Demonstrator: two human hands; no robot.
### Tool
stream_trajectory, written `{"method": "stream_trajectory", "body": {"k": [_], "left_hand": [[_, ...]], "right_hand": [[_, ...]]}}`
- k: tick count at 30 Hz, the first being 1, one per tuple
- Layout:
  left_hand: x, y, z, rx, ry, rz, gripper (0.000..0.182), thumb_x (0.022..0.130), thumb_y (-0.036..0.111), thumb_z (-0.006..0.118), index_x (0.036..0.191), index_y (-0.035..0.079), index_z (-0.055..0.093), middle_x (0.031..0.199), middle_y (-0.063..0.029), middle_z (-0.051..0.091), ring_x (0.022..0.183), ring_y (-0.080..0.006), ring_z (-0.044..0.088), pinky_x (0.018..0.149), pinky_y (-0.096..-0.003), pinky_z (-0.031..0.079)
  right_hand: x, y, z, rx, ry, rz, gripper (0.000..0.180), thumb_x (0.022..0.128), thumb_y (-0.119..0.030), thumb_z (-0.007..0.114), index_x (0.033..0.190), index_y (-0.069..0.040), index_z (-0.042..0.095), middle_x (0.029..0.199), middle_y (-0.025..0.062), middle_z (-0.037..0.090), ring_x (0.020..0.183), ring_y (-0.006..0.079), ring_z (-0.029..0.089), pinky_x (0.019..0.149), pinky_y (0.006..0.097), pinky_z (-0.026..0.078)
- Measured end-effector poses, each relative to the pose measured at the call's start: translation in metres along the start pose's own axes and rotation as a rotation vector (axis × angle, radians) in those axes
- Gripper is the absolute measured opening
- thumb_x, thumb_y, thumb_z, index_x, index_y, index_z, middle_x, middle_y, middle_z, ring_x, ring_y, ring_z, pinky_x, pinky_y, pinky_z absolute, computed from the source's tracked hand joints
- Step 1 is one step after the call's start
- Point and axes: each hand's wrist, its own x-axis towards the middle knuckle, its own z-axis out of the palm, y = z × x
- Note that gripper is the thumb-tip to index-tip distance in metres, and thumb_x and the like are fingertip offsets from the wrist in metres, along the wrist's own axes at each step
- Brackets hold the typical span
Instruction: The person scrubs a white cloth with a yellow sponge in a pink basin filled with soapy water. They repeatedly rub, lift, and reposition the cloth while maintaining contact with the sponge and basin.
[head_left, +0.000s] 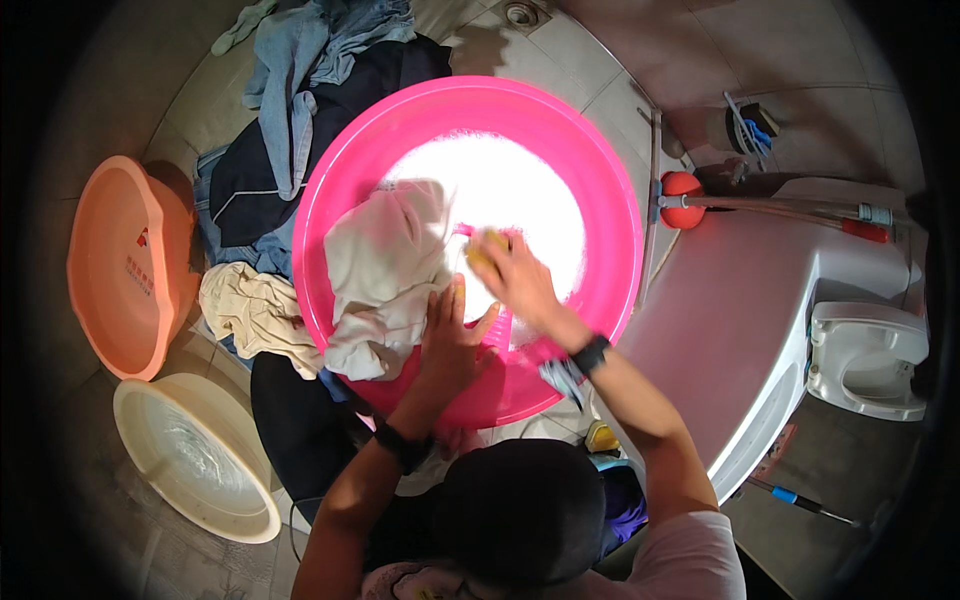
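A large pink plastic basin (621, 187) holds sudsy water (517, 180) that looks white under the bright light. White wet cloth (386, 247) is bunched along the basin's left side. My left hand (454, 345), fingers spread, presses flat at the cloth's right edge, beside a pink ridged washboard (496, 330). My right hand (521, 277) grips a yellow block (486, 250), blurred by motion; whether it is soap or a brush I cannot tell. The block is just beyond my left fingertips, over the white area. Glare hides what lies under it.
Jeans (289, 97), dark clothing (259, 180) and cream cloth (251, 307) lie left of the basin. An orange basin (120, 262) stands farther left, near a cream basin (202, 450) of water. At right are a bathtub (720, 300), mop handles (780, 206) and a toilet seat (832, 360).
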Motion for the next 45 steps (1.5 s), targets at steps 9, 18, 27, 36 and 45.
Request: {"method": "stream_trajectory", "body": {"k": [9, 18, 27, 36, 45], "left_hand": [[0.001, 0.000, -0.002, 0.014, 0.042, 0.033, 0.068, 0.081, 0.038, 0.081, 0.144, 0.018, 0.065, 0.163, -0.0369, 0.028, 0.152, -0.0515, 0.027, 0.122, -0.0683, 0.023], [-0.001, -0.001, -0.002, 0.006, 0.077, 0.052, 0.068, 0.080, 0.037, 0.081, 0.143, 0.019, 0.065, 0.162, -0.0376, 0.030, 0.151, -0.0511, 0.030, 0.122, -0.0679, 0.024], [-0.001, -0.002, 0.001, 0.018, 0.026, 0.027, 0.067, 0.081, 0.035, 0.081, 0.144, 0.018, 0.065, 0.165, -0.0356, 0.026, 0.153, -0.0492, 0.026, 0.123, -0.0668, 0.022], [0.000, -0.001, -0.002, 0.033, -0.066, -0.010, 0.069, 0.080, 0.032, 0.082, 0.145, 0.018, 0.063, 0.163, -0.0361, 0.028, 0.154, -0.0482, 0.026, 0.124, -0.0657, 0.022], [0.001, -0.001, -0.002, -0.006, 0.002, 0.015, 0.069, 0.079, 0.034, 0.082, 0.144, 0.017, 0.065, 0.164, -0.0358, 0.027, 0.155, -0.0482, 0.024, 0.124, -0.0660, 0.023]], "right_hand": [[0.033, 0.057, 0.032, -0.057, 0.106, 0.295, 0.045, 0.104, -0.047, 0.058, 0.136, -0.016, 0.061, 0.126, 0.0294, 0.059, 0.106, 0.0465, 0.063, 0.089, 0.0554, 0.053], [-0.025, 0.121, 0.038, 0.233, -0.180, 0.566, 0.078, 0.102, -0.032, 0.061, 0.163, -0.008, 0.019, 0.145, 0.0499, 0.038, 0.118, 0.0617, 0.058, 0.089, 0.0604, 0.053], [-0.007, -0.004, -0.006, -0.067, 0.047, 0.148, 0.050, 0.101, -0.041, 0.065, 0.147, -0.023, 0.060, 0.122, 0.0237, 0.056, 0.104, 0.0430, 0.062, 0.086, 0.0488, 0.056], [-0.025, -0.008, -0.014, 0.020, -0.037, 0.094, 0.050, 0.103, -0.039, 0.063, 0.151, -0.027, 0.057, 0.125, 0.0236, 0.059, 0.109, 0.0407, 0.064, 0.091, 0.0497, 0.058], [-0.008, -0.002, -0.016, 0.035, 0.021, 0.140, 0.048, 0.103, -0.041, 0.062, 0.148, -0.024, 0.059, 0.133, 0.0243, 0.058, 0.112, 0.0408, 0.060, 0.087, 0.0494, 0.056]]}}
